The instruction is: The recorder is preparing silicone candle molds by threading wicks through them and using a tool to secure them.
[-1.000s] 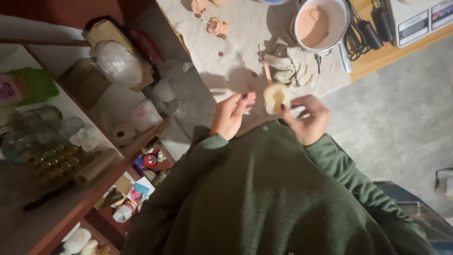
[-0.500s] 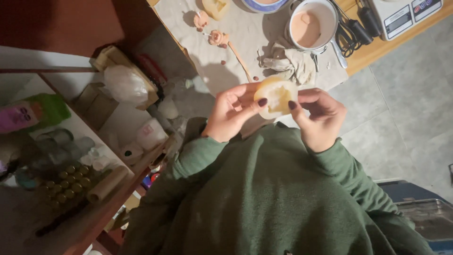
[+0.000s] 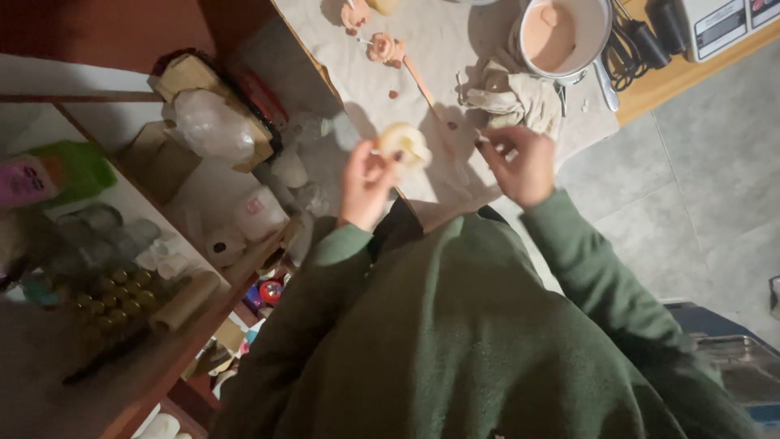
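My left hand (image 3: 366,180) is raised over the cloth-covered table (image 3: 455,175) and grips a round, pale yellow lump (image 3: 402,144) by its lower edge. My right hand (image 3: 520,167) hovers a short way to the right of the lump, apart from it. Its fingers are curled in a pinch on a small pale piece (image 3: 486,140), which is too small to make out. Both arms wear green sleeves.
On the table stand a metal bowl (image 3: 561,32) of pinkish liquid, a crumpled rag (image 3: 512,91), small pink flower-shaped pieces (image 3: 383,47) and a wooden stick (image 3: 418,77). Left, a wooden shelf (image 3: 122,244) holds bags, paper rolls and jars. Black cables (image 3: 642,45) lie upper right, above the grey tiled floor.
The hands have parted. My right hand let go of the pale lump and moved right, while my left hand kept the lump and shifted left.
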